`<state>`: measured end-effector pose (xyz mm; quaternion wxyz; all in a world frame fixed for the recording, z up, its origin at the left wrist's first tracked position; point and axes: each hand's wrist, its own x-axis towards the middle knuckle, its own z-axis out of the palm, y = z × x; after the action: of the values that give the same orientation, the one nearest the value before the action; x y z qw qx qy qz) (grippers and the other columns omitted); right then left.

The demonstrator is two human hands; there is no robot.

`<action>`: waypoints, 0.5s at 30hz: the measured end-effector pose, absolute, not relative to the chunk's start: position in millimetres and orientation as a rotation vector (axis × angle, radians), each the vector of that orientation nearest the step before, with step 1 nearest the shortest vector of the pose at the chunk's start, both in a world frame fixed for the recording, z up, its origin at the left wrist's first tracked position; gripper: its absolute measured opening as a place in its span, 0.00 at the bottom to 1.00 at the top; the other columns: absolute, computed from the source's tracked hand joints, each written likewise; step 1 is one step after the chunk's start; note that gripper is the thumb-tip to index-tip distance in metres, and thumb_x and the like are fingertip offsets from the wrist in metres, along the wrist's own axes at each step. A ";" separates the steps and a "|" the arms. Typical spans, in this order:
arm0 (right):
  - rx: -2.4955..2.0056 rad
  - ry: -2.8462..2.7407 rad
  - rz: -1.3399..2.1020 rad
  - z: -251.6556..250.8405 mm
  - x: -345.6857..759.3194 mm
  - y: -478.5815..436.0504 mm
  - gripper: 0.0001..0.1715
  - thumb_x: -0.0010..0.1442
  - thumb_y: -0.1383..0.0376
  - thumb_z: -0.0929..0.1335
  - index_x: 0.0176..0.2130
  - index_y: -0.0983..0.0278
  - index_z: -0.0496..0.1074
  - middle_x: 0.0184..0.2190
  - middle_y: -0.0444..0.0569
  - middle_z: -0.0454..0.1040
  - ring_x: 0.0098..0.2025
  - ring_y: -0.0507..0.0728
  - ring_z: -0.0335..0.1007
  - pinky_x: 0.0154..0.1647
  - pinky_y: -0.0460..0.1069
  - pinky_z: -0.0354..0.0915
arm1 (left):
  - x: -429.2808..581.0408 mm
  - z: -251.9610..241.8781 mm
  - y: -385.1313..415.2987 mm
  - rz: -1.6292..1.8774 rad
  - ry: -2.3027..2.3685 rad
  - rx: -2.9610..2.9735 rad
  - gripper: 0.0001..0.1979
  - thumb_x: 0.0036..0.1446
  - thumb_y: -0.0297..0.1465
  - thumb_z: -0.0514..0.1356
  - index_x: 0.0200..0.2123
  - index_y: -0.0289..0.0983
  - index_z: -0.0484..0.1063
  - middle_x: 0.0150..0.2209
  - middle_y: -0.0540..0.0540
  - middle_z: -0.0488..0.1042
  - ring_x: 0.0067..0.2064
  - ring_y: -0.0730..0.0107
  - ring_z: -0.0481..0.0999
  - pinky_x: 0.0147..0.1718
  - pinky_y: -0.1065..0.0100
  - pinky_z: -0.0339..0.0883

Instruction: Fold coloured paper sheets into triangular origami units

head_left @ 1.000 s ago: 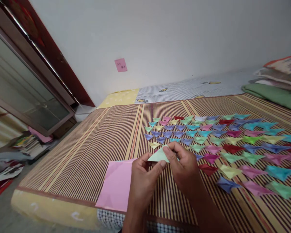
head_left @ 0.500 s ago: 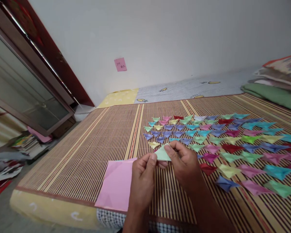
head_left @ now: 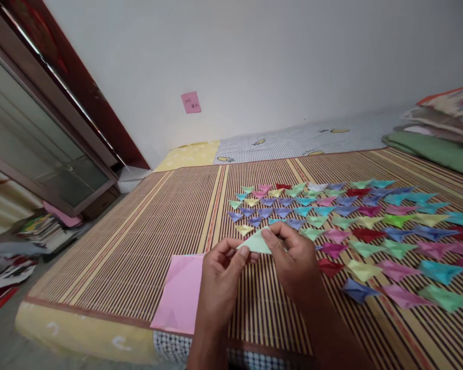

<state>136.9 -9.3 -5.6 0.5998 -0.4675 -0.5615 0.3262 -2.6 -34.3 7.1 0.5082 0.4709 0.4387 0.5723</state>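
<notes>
Between my two hands is a light green folded paper (head_left: 256, 242), triangular in outline, held above the striped mat. My left hand (head_left: 224, 267) pinches its left corner between thumb and fingers. On the other side, my right hand (head_left: 293, 254) grips the upper right part, thumb on the front face. Behind and to the right lie rows of small folded paper boats (head_left: 366, 250) in several colours. A stack of pink paper sheets (head_left: 178, 293) rests on the mat left of my left wrist, which partly covers it.
The striped mat (head_left: 119, 246) spreads over a bed, its front edge near me. A pink note (head_left: 191, 102) is stuck on the wall. Folded bedding (head_left: 434, 149) sits at the far right. Books (head_left: 46, 231) stand on the left, beside a glass-panelled door (head_left: 50, 123).
My left hand has slid a little left, exposing more of the green paper's left corner and covering more of the pink stack. My right hand has barely moved.
</notes>
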 end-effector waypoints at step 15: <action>-0.972 -1.222 1.029 0.8 131.9 -13.2 0.16 0.65 0.56 0.69 0.28 0.62 0.71 0.22 0.40 0.67 0.25 0.52 0.63 0.26 0.46 0.61 | 12.5 -0.5 -34.0 1.410 1.071 0.951 0.06 0.52 0.30 0.72 0.29 0.33 0.80 0.24 0.50 0.78 0.28 0.75 0.73 0.32 0.73 0.67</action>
<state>131.9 -13.2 0.8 0.5939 -0.4184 -0.5256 0.4427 12.5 -34.0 -0.5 0.5364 0.3994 0.4497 0.5921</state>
